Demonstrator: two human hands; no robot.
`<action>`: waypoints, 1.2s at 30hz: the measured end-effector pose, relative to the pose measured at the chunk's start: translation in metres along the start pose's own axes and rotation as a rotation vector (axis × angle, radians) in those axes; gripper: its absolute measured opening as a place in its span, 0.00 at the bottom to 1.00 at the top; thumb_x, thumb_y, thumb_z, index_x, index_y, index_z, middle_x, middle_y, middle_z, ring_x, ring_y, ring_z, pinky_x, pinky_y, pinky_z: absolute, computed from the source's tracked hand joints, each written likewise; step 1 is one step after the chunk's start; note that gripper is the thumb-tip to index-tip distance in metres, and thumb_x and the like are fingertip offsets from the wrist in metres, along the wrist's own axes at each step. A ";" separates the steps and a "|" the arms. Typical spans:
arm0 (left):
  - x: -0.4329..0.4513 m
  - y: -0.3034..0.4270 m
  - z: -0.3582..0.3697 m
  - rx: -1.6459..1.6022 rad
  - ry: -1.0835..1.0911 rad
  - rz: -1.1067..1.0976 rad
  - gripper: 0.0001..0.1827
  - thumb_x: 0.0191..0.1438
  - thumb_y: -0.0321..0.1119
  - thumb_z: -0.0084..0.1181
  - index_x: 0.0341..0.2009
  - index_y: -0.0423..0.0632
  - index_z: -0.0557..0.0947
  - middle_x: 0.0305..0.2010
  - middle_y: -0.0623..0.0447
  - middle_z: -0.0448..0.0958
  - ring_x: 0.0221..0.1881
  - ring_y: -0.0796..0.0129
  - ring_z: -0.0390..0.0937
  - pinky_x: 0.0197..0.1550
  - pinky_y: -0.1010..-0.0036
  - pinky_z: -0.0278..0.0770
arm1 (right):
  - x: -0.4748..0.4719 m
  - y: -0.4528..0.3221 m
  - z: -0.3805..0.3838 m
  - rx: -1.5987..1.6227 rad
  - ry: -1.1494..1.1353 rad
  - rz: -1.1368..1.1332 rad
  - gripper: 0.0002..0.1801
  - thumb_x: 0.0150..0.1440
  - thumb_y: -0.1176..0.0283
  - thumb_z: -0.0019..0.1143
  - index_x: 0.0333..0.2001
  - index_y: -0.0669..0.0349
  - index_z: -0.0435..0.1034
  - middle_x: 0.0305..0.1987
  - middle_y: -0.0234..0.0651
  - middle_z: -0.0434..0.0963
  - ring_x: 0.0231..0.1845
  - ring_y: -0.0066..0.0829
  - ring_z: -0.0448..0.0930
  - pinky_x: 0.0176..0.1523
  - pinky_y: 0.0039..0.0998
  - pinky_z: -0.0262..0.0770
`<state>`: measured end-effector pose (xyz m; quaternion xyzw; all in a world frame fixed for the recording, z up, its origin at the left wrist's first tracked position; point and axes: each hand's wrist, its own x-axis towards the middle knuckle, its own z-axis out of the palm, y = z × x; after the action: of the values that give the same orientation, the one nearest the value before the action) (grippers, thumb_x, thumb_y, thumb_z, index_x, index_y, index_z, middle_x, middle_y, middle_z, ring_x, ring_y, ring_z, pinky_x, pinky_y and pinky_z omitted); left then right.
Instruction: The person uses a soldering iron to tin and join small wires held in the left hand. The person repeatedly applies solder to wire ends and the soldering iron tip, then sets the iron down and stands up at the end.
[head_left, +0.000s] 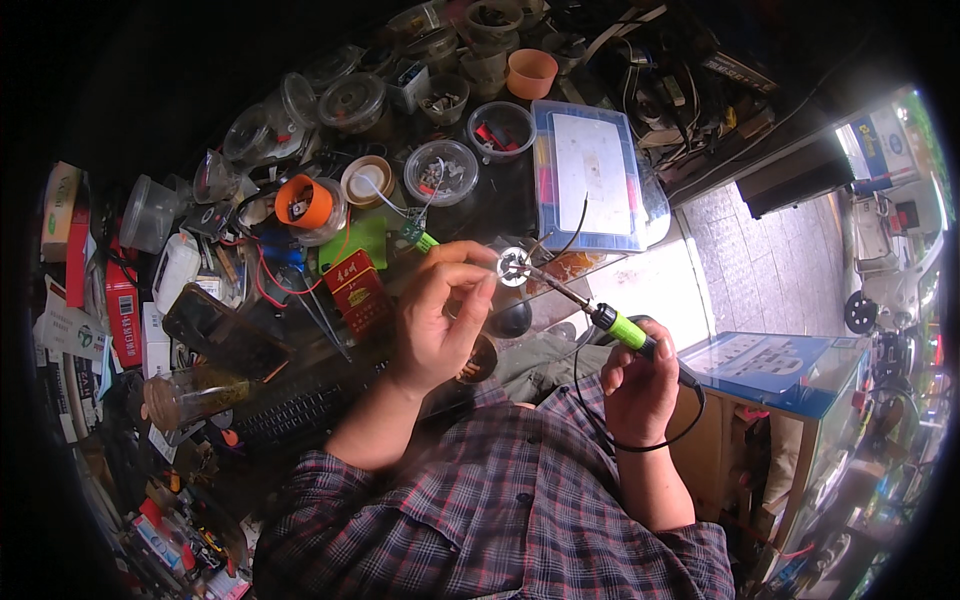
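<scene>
My right hand (641, 382) grips the green and black handle of a soldering iron (622, 328), whose cord loops below the wrist. The iron's metal shaft points up and left, and its tip is at a small round white part (513, 267) with dark pieces at its middle. My left hand (450, 304) pinches that round part between thumb and fingers; dark wire leads stick out near it. Just behind the left fingers lies a green item (420, 237) with a dark end. Whether the tip touches the part, I cannot tell.
Beyond the hands stand a clear plastic organizer box (589, 176), a round tub with red pieces (501, 132), a tub of small parts (441, 173) and an orange cup (303, 201). Left are a red box (358, 292), tweezers (324, 324), a dark phone (225, 330), a jar (196, 396) and a keyboard (292, 409).
</scene>
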<state>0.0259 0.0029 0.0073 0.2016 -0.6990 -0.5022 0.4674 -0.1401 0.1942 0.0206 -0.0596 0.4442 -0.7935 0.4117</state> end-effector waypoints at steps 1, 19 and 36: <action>0.000 0.000 0.000 0.003 0.002 0.005 0.04 0.65 0.24 0.58 0.43 0.38 0.78 0.52 0.45 0.78 0.35 0.75 0.78 0.36 0.80 0.80 | 0.000 0.000 0.000 -0.001 -0.004 -0.001 0.21 0.69 0.54 0.48 0.54 0.61 0.68 0.25 0.38 0.74 0.23 0.29 0.75 0.26 0.27 0.73; 0.001 0.000 0.001 0.000 -0.009 -0.005 0.04 0.66 0.25 0.58 0.42 0.38 0.78 0.52 0.44 0.78 0.37 0.74 0.78 0.36 0.79 0.80 | 0.000 0.000 -0.001 -0.009 -0.013 -0.001 0.21 0.69 0.54 0.49 0.54 0.61 0.68 0.26 0.38 0.74 0.23 0.29 0.76 0.26 0.27 0.74; 0.000 0.000 0.002 -0.004 -0.013 -0.007 0.04 0.65 0.23 0.58 0.43 0.38 0.79 0.52 0.45 0.78 0.37 0.74 0.78 0.38 0.79 0.79 | -0.001 0.000 0.000 -0.009 -0.006 -0.003 0.21 0.69 0.54 0.48 0.54 0.61 0.68 0.26 0.39 0.74 0.23 0.29 0.75 0.26 0.27 0.74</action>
<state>0.0238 0.0037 0.0068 0.1996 -0.7005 -0.5065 0.4615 -0.1398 0.1948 0.0207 -0.0644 0.4464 -0.7921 0.4113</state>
